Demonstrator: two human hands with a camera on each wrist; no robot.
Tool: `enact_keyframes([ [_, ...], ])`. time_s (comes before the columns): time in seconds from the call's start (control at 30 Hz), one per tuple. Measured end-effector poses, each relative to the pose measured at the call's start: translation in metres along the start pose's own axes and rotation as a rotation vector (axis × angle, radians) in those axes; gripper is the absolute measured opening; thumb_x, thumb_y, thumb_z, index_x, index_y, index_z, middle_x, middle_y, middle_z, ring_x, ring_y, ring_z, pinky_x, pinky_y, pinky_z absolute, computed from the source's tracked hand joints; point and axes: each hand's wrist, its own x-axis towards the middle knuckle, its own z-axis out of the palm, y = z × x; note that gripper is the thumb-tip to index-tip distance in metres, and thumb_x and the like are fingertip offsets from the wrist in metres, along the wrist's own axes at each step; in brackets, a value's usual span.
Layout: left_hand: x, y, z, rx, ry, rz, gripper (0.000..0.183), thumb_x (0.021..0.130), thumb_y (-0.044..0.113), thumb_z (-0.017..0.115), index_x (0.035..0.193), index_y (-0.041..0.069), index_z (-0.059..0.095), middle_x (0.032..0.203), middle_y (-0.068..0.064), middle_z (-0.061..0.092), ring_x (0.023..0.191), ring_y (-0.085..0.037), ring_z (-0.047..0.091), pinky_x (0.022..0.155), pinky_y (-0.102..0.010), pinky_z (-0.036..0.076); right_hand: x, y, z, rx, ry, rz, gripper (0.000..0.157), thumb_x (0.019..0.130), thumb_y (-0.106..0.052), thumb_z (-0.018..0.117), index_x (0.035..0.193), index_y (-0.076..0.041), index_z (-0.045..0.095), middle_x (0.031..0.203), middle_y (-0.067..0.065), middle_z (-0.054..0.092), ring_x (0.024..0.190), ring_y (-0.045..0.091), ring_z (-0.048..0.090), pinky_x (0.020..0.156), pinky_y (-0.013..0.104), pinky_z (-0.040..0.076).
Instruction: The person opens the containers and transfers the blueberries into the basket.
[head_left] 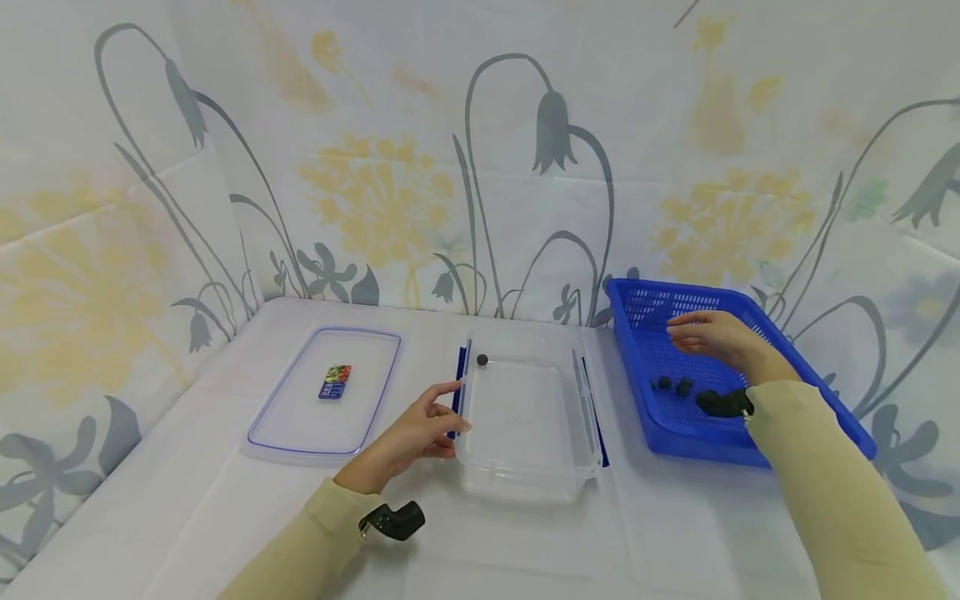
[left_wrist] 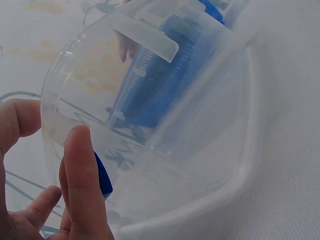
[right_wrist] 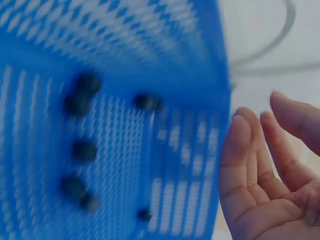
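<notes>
In the head view a clear plastic box (head_left: pixel 525 479) stands mid-table, with blue side clips and one small dark ball (head_left: pixel 482 360) in its far left corner. My left hand (head_left: pixel 423 429) is at the box's left side, forefinger and thumb spread apart at the rim; the left wrist view shows the thumb (left_wrist: pixel 81 170) against the wall beside a blue clip (left_wrist: pixel 103 175). Over the blue basket (head_left: pixel 652 417) hovers my right hand (head_left: pixel 720 342), fingers loosely bent and nothing between them. Several small dark balls (head_left: pixel 683 387) lie on the basket floor.
To the left, a clear lid (head_left: pixel 300 429) with a blue seal lies flat, bearing a small colourful label (head_left: pixel 335 382). Behind the white-covered table (head_left: pixel 525 550) hangs a flower-patterned cloth (head_left: pixel 420 100). The basket's perforated walls rise around the dark balls.
</notes>
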Motion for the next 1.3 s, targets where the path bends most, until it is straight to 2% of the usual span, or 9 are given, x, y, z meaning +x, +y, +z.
enact_keyframes([
  [0.13,0.000,0.000,-0.001,0.000,0.002,0.000,0.071,0.081,0.011,0.067,0.143,0.021,0.034,0.098,-0.012,0.051,0.061,-0.018,0.053,0.058,-0.026,0.052,0.010,-0.021,0.020,0.023,-0.006,-0.046,0.056,0.096,-0.019,0.052,0.136,0.013,0.030,0.101,-0.004,0.057,0.091,0.005,0.059,0.088,0.027,0.047],
  [0.23,0.001,-0.001,-0.001,-0.003,-0.005,0.003,0.071,0.081,0.011,0.067,0.143,0.020,0.034,0.098,-0.012,0.051,0.060,-0.018,0.053,0.058,-0.026,0.052,0.016,-0.037,0.039,0.023,-0.017,-0.077,0.055,0.096,-0.018,0.052,0.135,0.013,0.031,0.108,0.003,0.056,0.094,0.008,0.058,0.092,0.030,0.045],
  [0.43,-0.001,0.000,0.000,-0.008,-0.020,0.015,0.070,0.081,0.011,0.066,0.143,0.018,0.034,0.098,-0.012,0.051,0.060,-0.017,0.053,0.058,-0.026,0.052,0.034,-0.055,0.081,0.040,-0.061,-0.101,0.047,0.095,-0.012,0.053,0.131,0.015,0.037,0.109,0.012,0.057,0.089,0.009,0.060,0.089,0.030,0.047],
  [0.53,-0.002,0.000,0.000,-0.008,-0.017,0.019,0.070,0.081,0.011,0.066,0.143,0.018,0.034,0.098,-0.011,0.051,0.059,-0.017,0.052,0.057,-0.026,0.052,0.045,-0.059,0.100,0.058,-0.088,-0.107,0.044,0.094,-0.009,0.054,0.129,0.014,0.041,0.107,0.012,0.058,0.087,0.011,0.061,0.087,0.030,0.049],
  [0.73,-0.003,0.001,0.000,-0.013,-0.025,0.025,0.069,0.082,0.010,0.066,0.143,0.017,0.034,0.097,-0.011,0.051,0.060,-0.017,0.052,0.057,-0.026,0.052,0.059,-0.067,0.136,0.090,-0.150,-0.080,0.041,0.092,-0.006,0.056,0.126,0.012,0.045,0.113,0.019,0.056,0.091,0.019,0.060,0.092,0.039,0.045],
  [0.97,-0.001,0.000,-0.001,-0.019,-0.026,0.012,0.070,0.082,0.010,0.066,0.143,0.019,0.033,0.097,-0.012,0.051,0.060,-0.017,0.053,0.058,-0.027,0.053,0.075,-0.069,0.173,0.094,-0.184,-0.058,0.041,0.091,-0.006,0.057,0.126,0.012,0.046,0.115,0.022,0.054,0.101,0.031,0.056,0.088,0.034,0.048],
  [1.13,0.000,-0.001,-0.001,-0.018,-0.012,-0.002,0.069,0.083,0.009,0.066,0.143,0.021,0.034,0.097,-0.012,0.051,0.060,-0.018,0.053,0.059,-0.027,0.053,0.088,-0.064,0.197,0.059,-0.172,-0.035,0.041,0.089,-0.006,0.060,0.125,0.010,0.049,0.118,0.024,0.053,0.102,0.031,0.057,0.088,0.034,0.048],
  [1.3,0.002,-0.002,-0.002,-0.021,-0.017,0.003,0.068,0.083,0.009,0.066,0.143,0.021,0.034,0.097,-0.012,0.051,0.061,-0.018,0.054,0.060,-0.028,0.053,0.098,-0.064,0.216,-0.011,-0.139,-0.029,0.041,0.087,-0.003,0.061,0.124,0.009,0.051,0.112,0.020,0.058,0.097,0.030,0.061,0.084,0.033,0.050],
])
